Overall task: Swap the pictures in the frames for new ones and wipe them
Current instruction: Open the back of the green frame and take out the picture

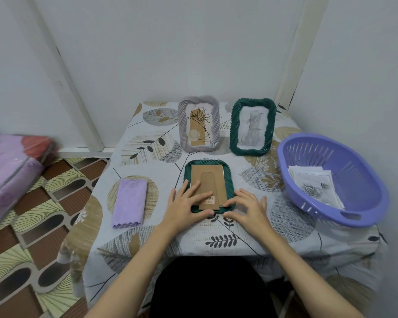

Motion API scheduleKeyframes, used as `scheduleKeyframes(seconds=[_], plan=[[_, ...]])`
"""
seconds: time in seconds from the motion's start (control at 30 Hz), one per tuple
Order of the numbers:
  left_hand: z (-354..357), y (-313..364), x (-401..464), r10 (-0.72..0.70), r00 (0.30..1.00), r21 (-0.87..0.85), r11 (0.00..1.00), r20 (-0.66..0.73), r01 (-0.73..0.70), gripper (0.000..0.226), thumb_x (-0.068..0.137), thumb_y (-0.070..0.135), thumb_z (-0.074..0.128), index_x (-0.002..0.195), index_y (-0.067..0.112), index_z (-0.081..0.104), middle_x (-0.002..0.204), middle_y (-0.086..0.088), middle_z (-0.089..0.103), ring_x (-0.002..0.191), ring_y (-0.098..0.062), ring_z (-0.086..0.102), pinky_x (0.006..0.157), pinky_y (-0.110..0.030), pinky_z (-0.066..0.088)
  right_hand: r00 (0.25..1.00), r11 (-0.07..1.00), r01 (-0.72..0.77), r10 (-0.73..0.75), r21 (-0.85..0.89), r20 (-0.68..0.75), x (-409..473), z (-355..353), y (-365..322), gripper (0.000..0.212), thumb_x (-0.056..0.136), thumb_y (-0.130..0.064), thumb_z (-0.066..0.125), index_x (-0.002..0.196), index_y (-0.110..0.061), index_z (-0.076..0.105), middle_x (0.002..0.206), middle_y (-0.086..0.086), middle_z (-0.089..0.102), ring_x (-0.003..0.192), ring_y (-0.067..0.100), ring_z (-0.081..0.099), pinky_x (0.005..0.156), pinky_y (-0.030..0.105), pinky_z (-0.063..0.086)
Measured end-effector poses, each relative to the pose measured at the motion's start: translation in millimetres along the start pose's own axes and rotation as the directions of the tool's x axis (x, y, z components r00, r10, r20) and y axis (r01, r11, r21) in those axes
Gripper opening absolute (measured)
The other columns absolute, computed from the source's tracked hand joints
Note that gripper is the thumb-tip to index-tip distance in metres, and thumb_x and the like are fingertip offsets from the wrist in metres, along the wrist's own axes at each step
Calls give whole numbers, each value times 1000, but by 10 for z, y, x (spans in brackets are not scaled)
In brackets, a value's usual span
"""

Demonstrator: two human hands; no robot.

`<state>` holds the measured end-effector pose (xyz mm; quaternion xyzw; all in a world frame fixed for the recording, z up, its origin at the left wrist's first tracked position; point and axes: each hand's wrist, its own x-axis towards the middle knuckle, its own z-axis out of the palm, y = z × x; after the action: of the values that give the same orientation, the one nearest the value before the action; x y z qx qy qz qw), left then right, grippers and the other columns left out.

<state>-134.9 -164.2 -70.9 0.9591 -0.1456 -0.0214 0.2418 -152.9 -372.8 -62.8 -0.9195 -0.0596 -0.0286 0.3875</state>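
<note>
I am pressing my left hand [186, 204] flat, fingers spread, on the brown backing board [207, 183] of the green frame [208, 186] lying face down at the table's [161, 228] near middle. My right hand [246, 208] is curling loosely at the frame's near right corner, fingertips touching its edge, gripping nothing. New pictures [315, 185] are lying in the purple basket [331, 177].
</note>
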Motion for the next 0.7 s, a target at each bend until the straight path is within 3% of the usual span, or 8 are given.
scheduleKeyframes(seconds=[0.17, 0.27, 0.33, 0.4, 0.47, 0.6, 0.7], plan=[[-1, 1, 0, -1, 1000, 2, 1000, 9, 1, 76, 60, 84, 27, 131, 57, 33, 155, 14, 12, 145, -14, -1, 115, -46, -2, 1000, 1000, -7, 6, 26, 15, -10, -23, -25, 27, 67, -36, 78, 88, -43, 65, 138, 0, 49, 137, 12, 28, 112, 52, -12], [-42, 2, 0, 9, 999, -30, 1000, 53, -7, 73, 67, 79, 42, 134, 55, 29, 156, 14, 10, 145, -15, -2, 116, -47, -2, 997, 999, -23, 20, 40, 75, -37, -86, -59, 70, 58, -48, 80, 117, -58, 43, 142, -6, 41, 140, 13, 22, 113, 49, -13], [-89, -15, -15, 25, 998, -116, 993, 66, -17, 74, 74, 67, 57, 137, 54, 22, 156, 14, 10, 145, -12, -3, 117, -44, -2, 991, 997, -31, 39, -66, 125, -8, -99, -113, 86, 58, -58, 76, 129, -61, 28, 153, -6, 22, 143, 15, 6, 112, 51, -11], [-157, -74, -51, 25, 999, -176, 984, 43, -17, 83, 67, 70, 59, 137, 53, 19, 155, 16, 11, 144, -9, -2, 116, -41, -3, 984, 981, 24, 10, -190, 177, 60, -57, -163, 83, 62, -70, 66, 131, -64, 21, 157, -6, 2, 144, 18, -7, 111, 57, -10], [-225, -175, -97, -9, 1000, -155, 988, 24, 12, 83, 59, 75, 54, 134, 52, 26, 153, 16, 15, 143, -9, 0, 116, -44, -2, 970, 968, 92, -34, -234, 239, 137, 27, -197, 71, 67, -72, 59, 129, -65, 24, 157, -6, -7, 143, 22, -14, 110, 61, -11], [-278, -347, -174, -52, 998, -178, 983, -19, 48, 47, 67, 60, 68, 110, 48, 54, 150, 14, 28, 144, -13, 8, 116, -51, 5, 968, 959, 113, -48, -260, 245, 234, 149, -223, 50, 75, -69, 53, 123, -59, 43, 157, -7, -8, 143, 25, -14, 110, 61, -12], [-258, -352, -188, -30, 998, -204, 979, -57, 18, 45, 59, 72, 56, 97, 48, 57, 148, 11, 34, 143, -15, 13, 116, -51, 9, 969, 963, 90, -26, -254, 245, 264, 154, -207, 45, 77, -64, 56, 120, -58, 47, 157, -6, -11, 143, 27, -15, 111, 60, -12]])
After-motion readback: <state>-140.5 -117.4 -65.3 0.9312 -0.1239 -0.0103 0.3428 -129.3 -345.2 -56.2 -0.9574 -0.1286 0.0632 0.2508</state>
